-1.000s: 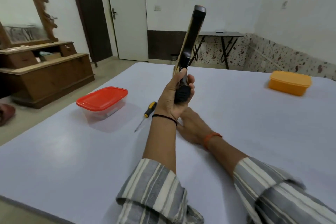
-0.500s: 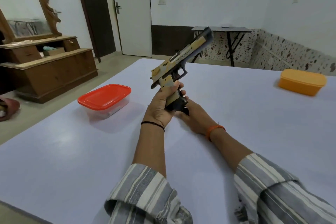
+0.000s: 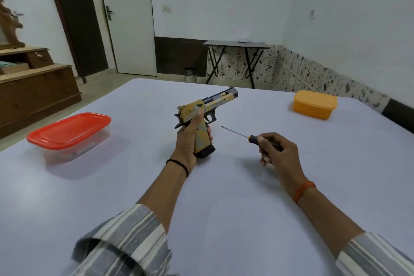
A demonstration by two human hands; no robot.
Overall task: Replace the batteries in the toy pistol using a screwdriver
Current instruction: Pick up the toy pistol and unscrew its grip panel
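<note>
A yellow, grey and black toy pistol [image 3: 215, 105] is held above the middle of the white table [image 3: 224, 186], barrel pointing away and to the right. My left hand [image 3: 190, 139] is closed around its grip, with the black magazine base sticking out below the fingers. To the right, my right hand [image 3: 274, 150] holds a screwdriver [image 3: 242, 135] by its black and yellow handle. The thin shaft points left and away, toward the pistol, its tip a short gap from the trigger guard.
A clear container with a red lid [image 3: 69, 132] stands on the table at the left. An orange lidded box [image 3: 314, 104] sits at the far right. A wooden cabinet [image 3: 33, 87], a folding table [image 3: 235, 60] and a door stand beyond.
The pistol came down from pointing almost straight up to a low tilt. My right hand left the pistol's base and now holds the screwdriver, which lay on the table beside the red-lidded container.
</note>
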